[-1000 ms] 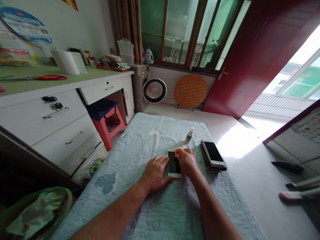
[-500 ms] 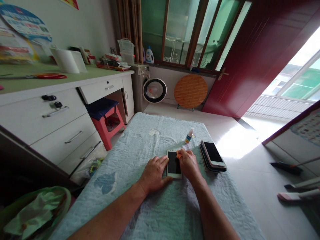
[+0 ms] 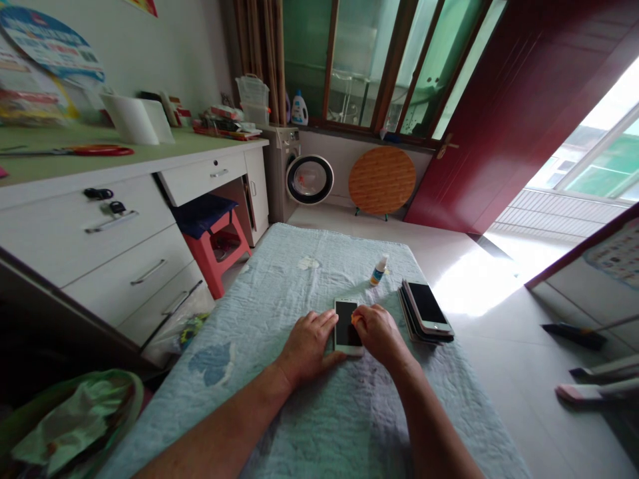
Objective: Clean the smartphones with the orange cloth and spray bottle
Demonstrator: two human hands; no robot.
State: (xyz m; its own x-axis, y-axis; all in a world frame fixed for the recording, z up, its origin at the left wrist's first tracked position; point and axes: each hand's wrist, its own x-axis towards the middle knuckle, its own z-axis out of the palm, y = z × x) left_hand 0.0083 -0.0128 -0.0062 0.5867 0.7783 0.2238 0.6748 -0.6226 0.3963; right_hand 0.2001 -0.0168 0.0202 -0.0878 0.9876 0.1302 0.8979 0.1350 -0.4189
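Observation:
A white smartphone (image 3: 346, 336) with a dark screen lies face up on the quilted cloth covering the table. My left hand (image 3: 309, 342) rests along the phone's left side, fingers stretched out and touching its edge, thumb apart near the bottom corner. Pinched in my right hand (image 3: 378, 332) is a small orange cloth (image 3: 355, 319), pressed against the right part of the screen. Most of that cloth is hidden by the fingers. Beyond the hands stands a small spray bottle (image 3: 379, 271) with a white cap. To the right is a stack of phones (image 3: 427, 309), a white one on top.
The light blue quilted cover (image 3: 279, 266) spreads over the table. At left are a white desk (image 3: 144, 233), a pink stool (image 3: 214, 253) and a lined bin (image 3: 132, 399). A washing machine (image 3: 284, 173) with its door open and a round wooden tabletop (image 3: 382, 179) stand farther back.
My right hand has slid a little down the screen with the orange cloth. My left hand and the phone stay in place.

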